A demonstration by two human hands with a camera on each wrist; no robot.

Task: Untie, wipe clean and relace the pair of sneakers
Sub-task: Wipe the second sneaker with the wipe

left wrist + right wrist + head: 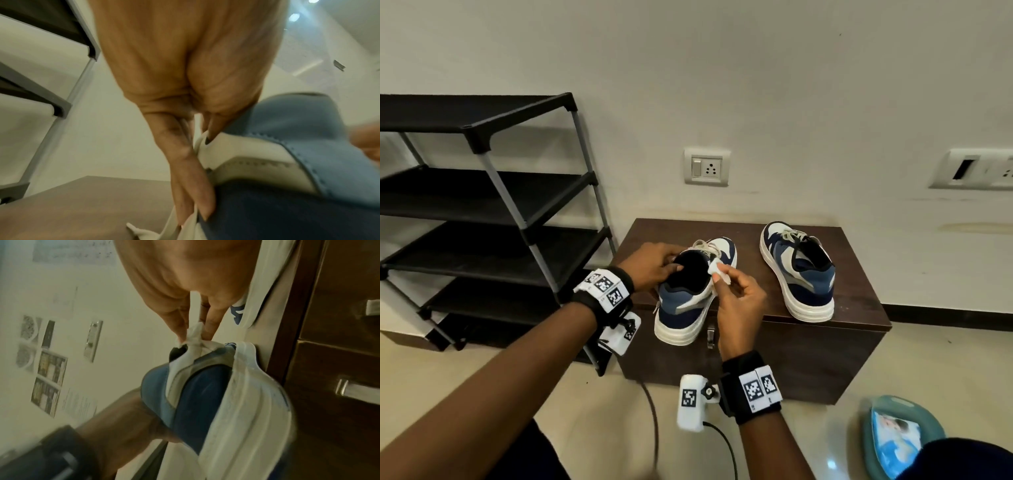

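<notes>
Two navy, blue and white sneakers stand on a dark wooden chest [859, 308]. The near sneaker [685, 301] [287, 162] [205, 394] points away from me, and its loose laces trail over the toe. My left hand [667, 265] [185, 154] holds it at the left collar, thumb on the rim and fingers along its side over a lace. My right hand [722, 281] [194, 331] pinches a small white wipe [719, 272] [194, 340] against the right collar edge. The other sneaker [801, 270] [259, 288] stands untouched to the right, laces still in.
A black shoe rack [482, 205] stands left of the chest. A teal tub holding a wipes pack [897, 442] lies on the floor at lower right. Wall sockets [707, 167] sit behind the chest, and a metal latch [710, 337] is on its front.
</notes>
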